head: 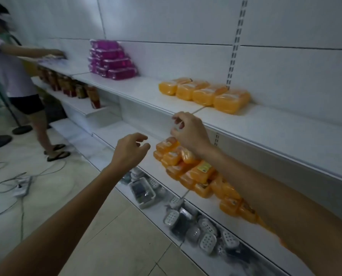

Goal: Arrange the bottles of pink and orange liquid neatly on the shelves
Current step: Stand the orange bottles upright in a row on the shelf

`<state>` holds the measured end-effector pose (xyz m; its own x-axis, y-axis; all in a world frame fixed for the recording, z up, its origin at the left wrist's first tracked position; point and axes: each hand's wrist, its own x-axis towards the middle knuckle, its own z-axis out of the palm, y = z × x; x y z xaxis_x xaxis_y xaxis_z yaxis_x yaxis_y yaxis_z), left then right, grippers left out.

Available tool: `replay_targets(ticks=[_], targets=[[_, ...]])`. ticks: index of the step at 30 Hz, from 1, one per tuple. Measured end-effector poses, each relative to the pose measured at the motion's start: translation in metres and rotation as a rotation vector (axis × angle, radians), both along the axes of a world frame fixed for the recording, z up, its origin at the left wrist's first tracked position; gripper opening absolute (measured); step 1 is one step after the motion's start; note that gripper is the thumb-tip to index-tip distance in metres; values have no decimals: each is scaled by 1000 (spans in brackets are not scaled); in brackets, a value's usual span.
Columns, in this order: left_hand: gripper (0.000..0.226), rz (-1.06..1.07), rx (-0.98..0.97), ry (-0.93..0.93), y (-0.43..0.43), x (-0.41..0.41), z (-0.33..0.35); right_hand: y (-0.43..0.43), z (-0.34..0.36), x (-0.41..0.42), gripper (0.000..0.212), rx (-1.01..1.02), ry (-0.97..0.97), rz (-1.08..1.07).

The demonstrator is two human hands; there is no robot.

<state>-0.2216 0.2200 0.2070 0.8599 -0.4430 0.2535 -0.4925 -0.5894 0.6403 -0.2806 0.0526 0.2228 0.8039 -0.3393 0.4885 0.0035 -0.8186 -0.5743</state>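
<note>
Glossy, blocky orange bottles are lying in a row on the smooth white upper shelf, with translucent pink bottles stacked further left. An orange heap is sitting on the lower shelf. The left hand and right hand are both hovering empty, fingers loosely curled.

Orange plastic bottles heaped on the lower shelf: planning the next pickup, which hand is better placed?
Probably the right hand: empty, it hangs over the heap of orange plastic bottles; the left hand is beside it.

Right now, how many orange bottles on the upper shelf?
4, side by side in one row on the upper shelf: leftmost bottle, second, third, rightmost. More could hide behind them.
</note>
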Motion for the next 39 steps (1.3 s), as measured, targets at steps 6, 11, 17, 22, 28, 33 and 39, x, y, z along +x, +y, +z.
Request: replay_targets(ticks=[6, 11, 17, 22, 28, 33, 39], targets=[[34, 61, 8, 167, 7, 54, -58, 18, -101, 70, 40, 250, 339, 140], [33, 49, 51, 285, -10, 121, -106, -8, -160, 139, 33, 406, 486, 56], [34, -21, 200, 343, -33, 210, -140, -49, -176, 215, 34, 535, 498, -76], [34, -82, 214, 386, -65, 269, -163, -76, -204, 252, 51, 622, 564, -212], [35, -285, 234, 414, -116, 343, -194, -99, -233, 297, 50, 554, 537, -415], [42, -417, 238, 440, -145, 406, -207, -100, -241, 327, 54, 716, 530, -553], [62, -477, 249, 652, -203, 431, -232, -109, -253, 346, 54, 797, 581, -647]])
